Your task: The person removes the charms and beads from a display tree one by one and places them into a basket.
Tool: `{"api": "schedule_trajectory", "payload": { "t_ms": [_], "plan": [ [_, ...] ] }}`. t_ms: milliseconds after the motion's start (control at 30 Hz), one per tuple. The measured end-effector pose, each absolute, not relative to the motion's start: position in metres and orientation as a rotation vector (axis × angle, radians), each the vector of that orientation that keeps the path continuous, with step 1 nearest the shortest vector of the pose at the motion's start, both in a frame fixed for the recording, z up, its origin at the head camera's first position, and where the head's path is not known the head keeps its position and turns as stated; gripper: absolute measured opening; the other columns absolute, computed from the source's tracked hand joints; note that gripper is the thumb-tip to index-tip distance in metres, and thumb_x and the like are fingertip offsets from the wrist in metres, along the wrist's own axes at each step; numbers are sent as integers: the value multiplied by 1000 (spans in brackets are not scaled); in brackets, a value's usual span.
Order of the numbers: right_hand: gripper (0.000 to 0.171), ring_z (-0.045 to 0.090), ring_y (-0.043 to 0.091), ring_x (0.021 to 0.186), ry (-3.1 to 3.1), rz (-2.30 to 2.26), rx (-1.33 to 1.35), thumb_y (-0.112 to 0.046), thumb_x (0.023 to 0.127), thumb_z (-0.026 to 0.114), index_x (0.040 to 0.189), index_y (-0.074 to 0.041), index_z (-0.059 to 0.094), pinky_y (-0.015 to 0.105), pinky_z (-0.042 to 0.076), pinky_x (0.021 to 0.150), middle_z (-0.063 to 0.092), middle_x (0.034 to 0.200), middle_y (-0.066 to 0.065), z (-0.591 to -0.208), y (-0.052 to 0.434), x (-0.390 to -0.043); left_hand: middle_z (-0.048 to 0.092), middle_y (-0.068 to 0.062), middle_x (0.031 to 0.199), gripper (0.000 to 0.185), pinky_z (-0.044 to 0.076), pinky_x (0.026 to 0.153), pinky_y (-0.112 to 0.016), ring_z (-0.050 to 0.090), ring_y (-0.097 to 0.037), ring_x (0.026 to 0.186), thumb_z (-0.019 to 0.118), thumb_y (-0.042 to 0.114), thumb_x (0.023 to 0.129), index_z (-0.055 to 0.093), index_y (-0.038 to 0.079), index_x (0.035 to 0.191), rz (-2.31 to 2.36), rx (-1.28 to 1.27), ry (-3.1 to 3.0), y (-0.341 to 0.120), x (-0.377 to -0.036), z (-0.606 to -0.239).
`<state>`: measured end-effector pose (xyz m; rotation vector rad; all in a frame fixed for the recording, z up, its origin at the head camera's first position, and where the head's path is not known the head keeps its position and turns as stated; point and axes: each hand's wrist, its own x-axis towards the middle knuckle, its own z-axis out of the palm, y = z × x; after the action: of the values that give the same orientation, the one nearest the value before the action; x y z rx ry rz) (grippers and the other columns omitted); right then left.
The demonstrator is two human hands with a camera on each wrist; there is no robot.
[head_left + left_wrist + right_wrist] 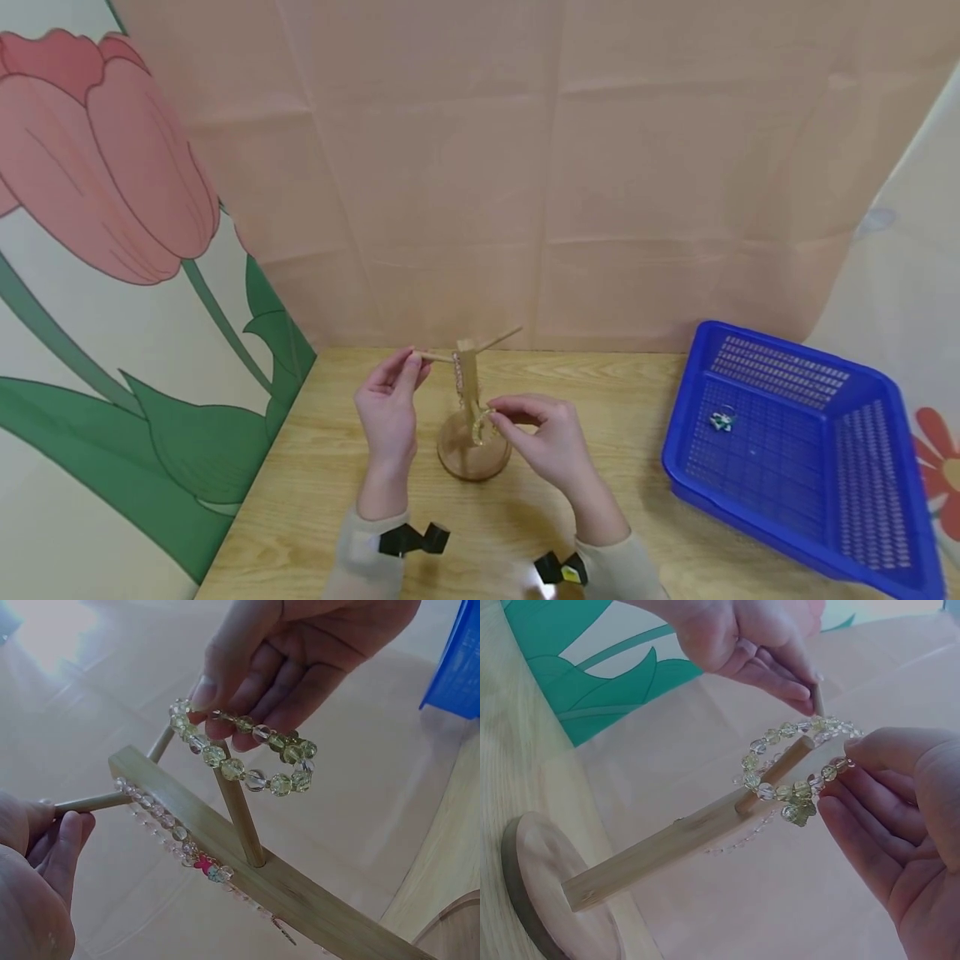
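A wooden stand (469,379) with a round base (562,885) and several thin pegs stands upright on the table. My left hand (388,408) pinches the end of one peg (94,802). Between the thumb and fingers of my right hand (551,442) is a bracelet of yellow-green and clear beads (232,769), with a small leaf-like charm (800,812) hanging from it. The loop of this bracelet surrounds the tip of another peg (780,769) in the right wrist view. A pink and clear bead bracelet (166,817) with bright charms hangs on the left-held peg, against the post.
A blue plastic basket (787,492) stands on the table at the right, holding a small green-and-silver item (722,421). Behind the table hangs a pinkish cloth (450,167). A tulip-printed panel (150,350) lines the left side.
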<state>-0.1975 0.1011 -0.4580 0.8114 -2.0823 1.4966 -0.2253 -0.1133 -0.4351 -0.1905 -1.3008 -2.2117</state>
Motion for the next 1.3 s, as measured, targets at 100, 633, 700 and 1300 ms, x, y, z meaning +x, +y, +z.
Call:
{"api": "schedule_trajectory", "payload": {
  "t_ms": [100, 633, 700, 1300],
  "plan": [
    [16, 79, 19, 89, -2095, 1507, 810, 6, 92, 82, 104, -5, 83, 32, 70, 78, 81, 100, 4, -457, 101, -198, 79, -12, 99, 13, 67, 90, -36, 79, -19, 91, 75, -2, 99, 77, -6, 111, -2220, -194, -1298, -114, -226, -435],
    [13, 78, 16, 89, -2168, 1494, 787, 3, 94, 81, 105, -4, 82, 31, 70, 79, 81, 100, 2, -455, 107, -198, 80, -12, 100, 12, 67, 89, -34, 79, -18, 90, 75, -2, 99, 78, -3, 111, -2220, -177, -1296, -117, -226, -438],
    [15, 78, 16, 89, -2174, 1489, 762, 3, 93, 81, 105, -6, 83, 33, 70, 79, 81, 100, 2, -455, 109, -199, 80, -12, 101, 12, 67, 90, -35, 79, -18, 91, 75, -1, 99, 78, -3, 111, -2219, -177, -1297, -117, -226, -438],
    [11, 77, 14, 87, -2248, 1520, 524, -8, 96, 83, 107, -8, 83, 28, 68, 80, 81, 100, 0, -448, 135, -203, 78, -20, 106, 14, 66, 92, -36, 78, -20, 93, 76, 0, 99, 78, -3, 112, -2226, -174, -1325, -115, -225, -437]
  ]
}}
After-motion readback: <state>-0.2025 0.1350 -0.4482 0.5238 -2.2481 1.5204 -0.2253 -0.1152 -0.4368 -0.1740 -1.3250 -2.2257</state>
